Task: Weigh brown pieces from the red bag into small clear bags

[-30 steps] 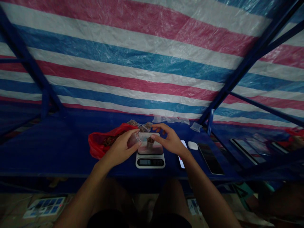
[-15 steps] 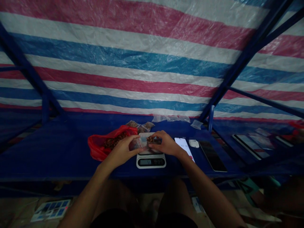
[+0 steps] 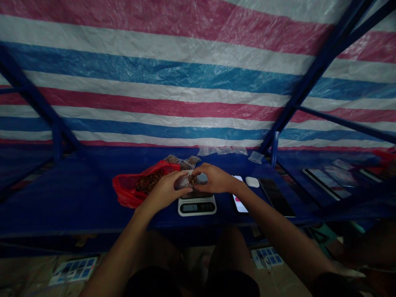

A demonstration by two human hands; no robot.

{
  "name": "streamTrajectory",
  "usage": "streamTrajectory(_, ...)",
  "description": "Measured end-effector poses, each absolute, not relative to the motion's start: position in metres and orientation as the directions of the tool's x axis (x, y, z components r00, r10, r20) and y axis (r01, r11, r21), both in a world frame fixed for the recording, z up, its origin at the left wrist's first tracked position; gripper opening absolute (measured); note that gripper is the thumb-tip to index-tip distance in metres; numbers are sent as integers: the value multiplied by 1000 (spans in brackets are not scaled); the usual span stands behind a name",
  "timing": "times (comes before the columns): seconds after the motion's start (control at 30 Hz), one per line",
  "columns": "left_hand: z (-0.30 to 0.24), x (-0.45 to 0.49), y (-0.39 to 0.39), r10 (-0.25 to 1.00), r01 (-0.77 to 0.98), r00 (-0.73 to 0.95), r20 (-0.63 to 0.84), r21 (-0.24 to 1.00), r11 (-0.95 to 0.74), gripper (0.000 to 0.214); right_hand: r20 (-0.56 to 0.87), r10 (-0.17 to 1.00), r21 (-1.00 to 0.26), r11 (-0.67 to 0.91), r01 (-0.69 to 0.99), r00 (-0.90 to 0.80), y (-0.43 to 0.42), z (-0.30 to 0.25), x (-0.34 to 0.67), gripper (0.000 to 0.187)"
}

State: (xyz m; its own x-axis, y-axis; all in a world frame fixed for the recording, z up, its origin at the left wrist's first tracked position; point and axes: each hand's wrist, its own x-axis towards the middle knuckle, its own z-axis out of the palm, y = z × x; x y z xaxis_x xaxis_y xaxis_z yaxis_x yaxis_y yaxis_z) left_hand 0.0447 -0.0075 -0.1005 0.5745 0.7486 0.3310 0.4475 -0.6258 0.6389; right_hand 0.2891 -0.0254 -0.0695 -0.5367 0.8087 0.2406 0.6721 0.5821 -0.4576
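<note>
Above a small white digital scale (image 3: 197, 206), both of my hands hold one small clear plastic bag (image 3: 189, 180) with brown bits in it. My left hand (image 3: 165, 190) is closed on the bag's left side. My right hand (image 3: 214, 180) pinches its right side, fingers curled over the top. The bag hangs just above the scale's platform. To the left of my left hand lies an open red plastic bag (image 3: 130, 187) filled with the same brown bits.
Several small filled clear bags (image 3: 182, 161) lie behind the scale, and empty clear bags (image 3: 222, 151) sit farther back. A lit phone (image 3: 239, 200), a white case (image 3: 252, 182) and a dark phone (image 3: 276, 197) lie to the right. Blue frame bars stand at both sides.
My hands have come together over the scale. The right hand, open-fingered a second ago, has closed onto the small bag, which now sits slightly higher between both hands.
</note>
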Motion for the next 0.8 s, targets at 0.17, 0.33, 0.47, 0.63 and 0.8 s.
streamTrajectory(0.17, -105, 48, -8, 765, 419, 533, 360, 673, -609, 55, 245, 736, -415, 668, 617, -631, -21, -52, 290, 27)
streamTrajectory(0.33, -104, 51, -11, 794, 403, 482, 371, 710, -577, 56, 230, 728, -414, 674, 612, -646, -18, -37, 288, 30)
streamTrajectory(0.47, -104, 52, -11, 798, 394, 464, 385, 717, -575, 57, 192, 737, -382, 665, 642, -648, -19, -23, 284, 32)
streamTrajectory(0.63, -102, 50, -12, 790, 403, 459, 406, 697, -593, 56, 195, 671, -279, 737, 615, -715, -22, -4, 275, 30)
streamTrajectory(0.8, -98, 50, -14, 796, 385, 430, 427, 710, -589, 56, 179, 642, -206, 766, 609, -746, -25, 6, 268, 26)
